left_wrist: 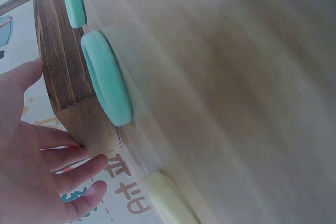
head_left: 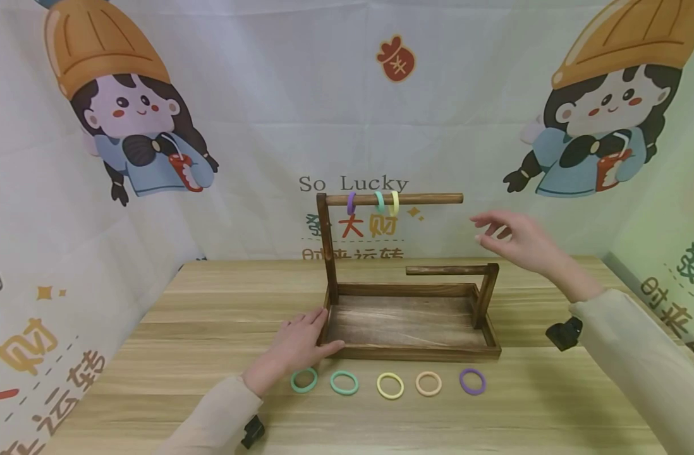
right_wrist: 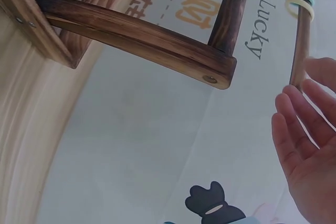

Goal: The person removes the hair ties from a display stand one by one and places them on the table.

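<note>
A dark wooden tray stand (head_left: 412,351) has a tall upper bar (head_left: 432,199) and a lower bar (head_left: 446,270). On the upper bar hang a purple ring (head_left: 349,203), a teal ring (head_left: 380,202) and a yellow ring (head_left: 395,203). My left hand (head_left: 296,344) rests at the tray's left front corner, fingers spread along its side. My right hand (head_left: 514,237) is in the air just right of the upper bar's free end, fingers loosely bent. Nothing is in it; in the right wrist view its fingertips (right_wrist: 294,95) overlap the bar's tip.
In front of the tray lies a row of rings: a teal one (head_left: 303,390) by my left wrist, another teal one (head_left: 347,393), a yellow one (head_left: 390,397), a peach one (head_left: 428,395) and a purple one (head_left: 473,393). A printed cloth (head_left: 267,95) hangs behind the wooden table (head_left: 210,316).
</note>
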